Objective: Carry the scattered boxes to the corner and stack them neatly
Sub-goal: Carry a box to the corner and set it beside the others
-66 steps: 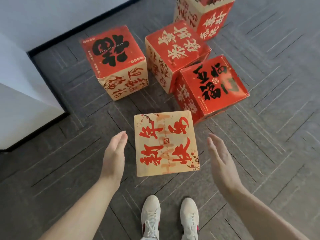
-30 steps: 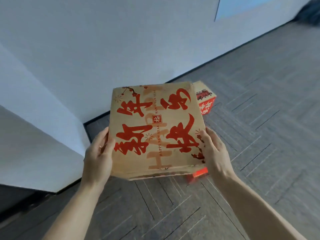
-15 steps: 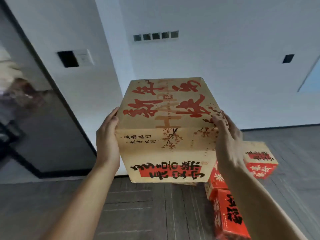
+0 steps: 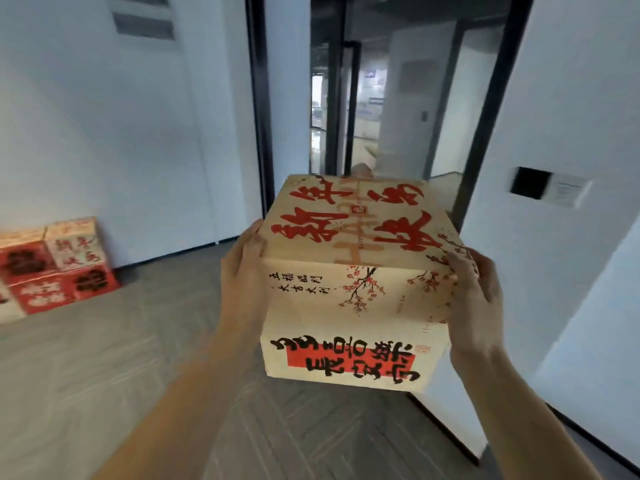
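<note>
change: approx 2 s back, beige box (image 4: 356,271) sat on floor among red boxes, both hands clear of it. now box is lifted, clamped between left hand (image 4: 242,271) and right hand (image 4: 474,292); view swung from floor to doorway (image 4: 346,98). we judge pickup done, carry in progress. stacked boxes (image 4: 52,265) at far left by wall, well apart from load: prob. drop point. left fingers together, flat on left face; right fingertips hooked over top-right edge. hidden: box underside, left fingertips. stack cut off by frame edge, blurred; we can't get box count.
</note>
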